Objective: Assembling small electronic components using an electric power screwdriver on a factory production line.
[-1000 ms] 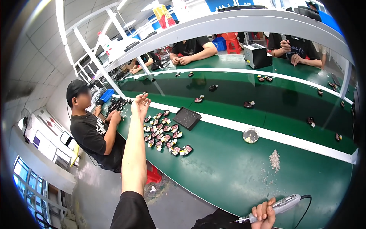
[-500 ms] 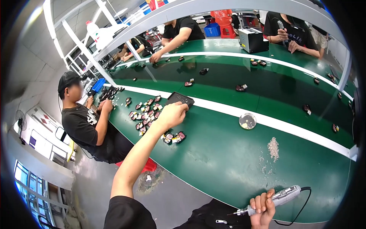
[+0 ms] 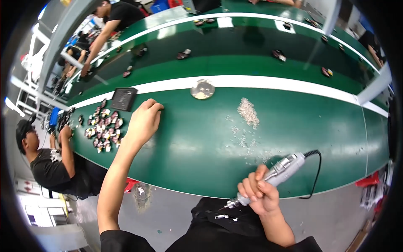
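Light grey over the corded power tool [image 3: 282,170], with silver toward the tip [image 3: 231,203] and black along the cord [image 3: 320,168]. Deep, glossy green across the worktop [image 3: 197,134], bordered by a plain white strip [image 3: 268,82]. Mottled black, dark pink and white on the clustered small parts [image 3: 100,126]; black on the tray [image 3: 122,99]. Silvery on the round dish [image 3: 202,89], pale beige-grey through the pile of tiny pieces [image 3: 247,112]. Plain black on the left sleeve [image 3: 125,242], white print on the neighbour's black shirt [image 3: 51,171].
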Tool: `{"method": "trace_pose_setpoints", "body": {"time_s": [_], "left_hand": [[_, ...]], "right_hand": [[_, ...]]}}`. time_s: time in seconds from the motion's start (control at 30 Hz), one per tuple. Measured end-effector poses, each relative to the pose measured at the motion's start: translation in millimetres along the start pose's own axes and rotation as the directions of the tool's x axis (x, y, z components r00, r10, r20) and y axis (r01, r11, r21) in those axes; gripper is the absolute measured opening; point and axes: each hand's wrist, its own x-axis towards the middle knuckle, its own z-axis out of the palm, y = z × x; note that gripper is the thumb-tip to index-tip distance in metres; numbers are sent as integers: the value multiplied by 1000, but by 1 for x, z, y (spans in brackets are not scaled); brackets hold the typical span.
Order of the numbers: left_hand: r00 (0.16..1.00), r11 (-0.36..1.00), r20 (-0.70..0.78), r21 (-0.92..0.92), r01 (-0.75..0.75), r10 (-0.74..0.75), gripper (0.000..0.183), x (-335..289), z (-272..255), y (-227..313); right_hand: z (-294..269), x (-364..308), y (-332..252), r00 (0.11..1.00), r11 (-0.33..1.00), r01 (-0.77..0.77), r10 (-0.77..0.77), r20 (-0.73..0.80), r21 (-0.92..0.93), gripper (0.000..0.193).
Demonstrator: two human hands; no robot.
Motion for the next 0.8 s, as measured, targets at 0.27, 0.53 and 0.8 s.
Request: {"method": "trace_pose_setpoints", "body": {"time_s": [0.27,0.53,0.8], "left_hand": [[919,877,-29,-286,-385,394,20,2,27,136],[877,869,-50,-114,-481,478,25,-14,33,150],[845,846,-28,9,-534,534,22,-14,31,155]], "right_hand": [[-3,-1,-5,1000,999,5,-6,-23,-44,7],[-5,-3,-6,1000,999,-16,16,8,-37,6],[-3,-1,-6,1000,999,-10,10,13,-37,7]]}}
